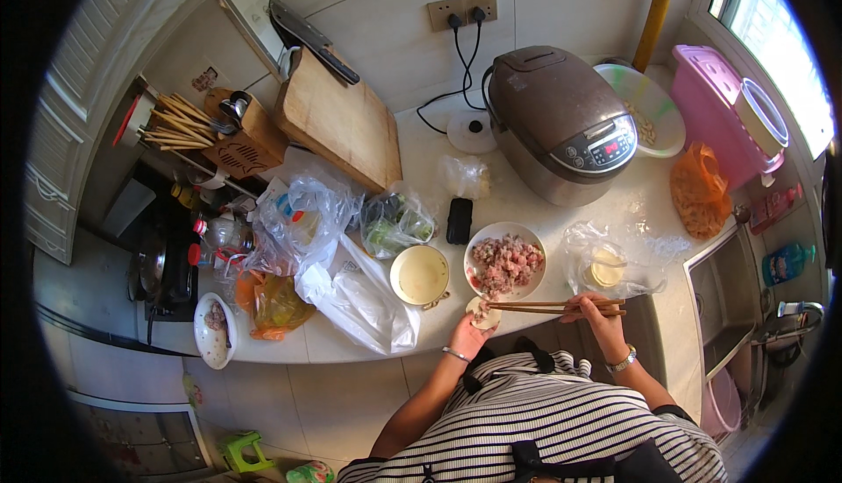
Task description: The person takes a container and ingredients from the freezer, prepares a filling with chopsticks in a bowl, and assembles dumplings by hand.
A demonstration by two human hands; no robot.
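My left hand [471, 338] holds a round dough wrapper [482, 315] near the counter's front edge, with a little minced meat on it. In my right hand [597, 319] is a pair of wooden chopsticks [533, 307], their tips at the meat on the wrapper. A white bowl of minced meat [506, 261] stands just beyond the wrapper. To its left is a bowl of pale liquid [419, 275]. A stack of round wrappers [606, 267] lies in clear plastic to the right of the meat bowl. A small black object [459, 221] lies behind the bowls.
Plastic bags [362, 299] crowd the counter at left, beside a bowl with some minced meat [214, 338]. Behind stand a wooden cutting board [342, 118], a cleaver [309, 39] and a rice cooker [559, 121]. An orange bag [700, 194] and a sink [720, 286] are at right.
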